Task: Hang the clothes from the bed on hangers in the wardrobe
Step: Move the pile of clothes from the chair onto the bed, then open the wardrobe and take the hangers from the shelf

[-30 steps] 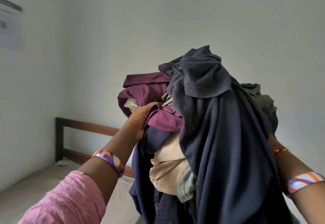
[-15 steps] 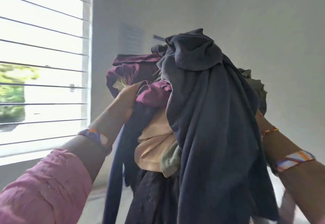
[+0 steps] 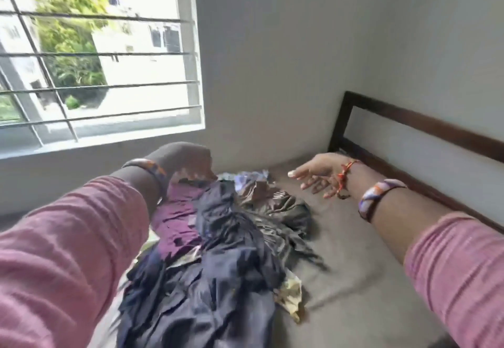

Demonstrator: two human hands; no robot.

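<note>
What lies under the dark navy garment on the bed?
Under the dark navy garment, a purple garment shows at its left, an olive one at its right and a pale patterned piece at its edge. Anything beneath its middle is covered.

Your only view comes from the head camera, looking forward and steeply down from close above the grey-sheeted bed (image 3: pixel 351 274). It faces the room's corner, with the barred window (image 3: pixel 98 55) at upper left and the dark wooden headboard (image 3: pixel 425 129) at right. Your pink sleeves fill both lower corners.
</note>
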